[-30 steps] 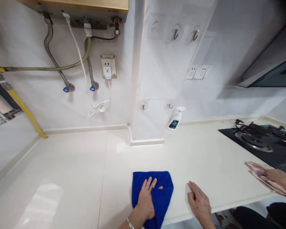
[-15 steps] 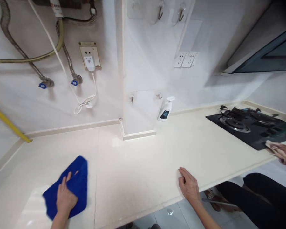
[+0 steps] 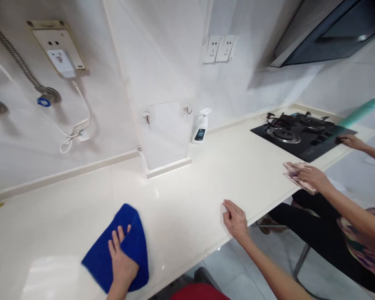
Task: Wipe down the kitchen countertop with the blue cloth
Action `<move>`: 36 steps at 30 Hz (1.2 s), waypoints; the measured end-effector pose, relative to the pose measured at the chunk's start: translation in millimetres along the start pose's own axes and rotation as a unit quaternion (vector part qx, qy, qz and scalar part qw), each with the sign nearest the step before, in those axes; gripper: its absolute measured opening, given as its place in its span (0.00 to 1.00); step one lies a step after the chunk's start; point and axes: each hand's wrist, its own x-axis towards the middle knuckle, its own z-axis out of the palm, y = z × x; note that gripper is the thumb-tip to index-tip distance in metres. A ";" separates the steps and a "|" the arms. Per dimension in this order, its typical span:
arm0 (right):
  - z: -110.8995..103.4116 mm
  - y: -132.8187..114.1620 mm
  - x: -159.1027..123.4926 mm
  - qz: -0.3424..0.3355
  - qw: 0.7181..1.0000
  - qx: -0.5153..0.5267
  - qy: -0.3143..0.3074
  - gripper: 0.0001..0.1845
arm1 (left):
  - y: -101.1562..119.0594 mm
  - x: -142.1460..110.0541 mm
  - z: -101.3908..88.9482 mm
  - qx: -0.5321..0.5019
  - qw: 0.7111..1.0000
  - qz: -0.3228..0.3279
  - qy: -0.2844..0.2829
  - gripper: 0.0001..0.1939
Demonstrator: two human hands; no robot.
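Note:
A blue cleaning cloth (image 3: 100,258) lies partly folded on the white countertop (image 3: 178,208). My left hand (image 3: 121,264) presses down on it, fingers stretched over the fabric, with a fold caught between thumb and fingers. Farther right, my right hand (image 3: 236,221) rests on the counter near its front edge. Its fingers are loosely bent, a gap shows by the thumb, and it holds nothing.
A white spray bottle (image 3: 201,128) stands by the wall beside the pillar (image 3: 167,137). Farther right is a black gas hob (image 3: 303,135) under a range hood (image 3: 325,37). A co-worker's hand presses a pinkish rag (image 3: 295,173) at the counter's edge; their other hand (image 3: 351,142) is at the hob.
The view has turned right and tilted down. My left hand has slid the blue cloth rightward over the counter. The co-worker's rag has moved left from the hob's corner.

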 end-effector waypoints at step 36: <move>-25.5 -78.4 76.0 0.231 0.955 0.183 -0.023 0.25 | 185.2 81.3 30.1 -0.211 0.891 0.398 -0.064 0.54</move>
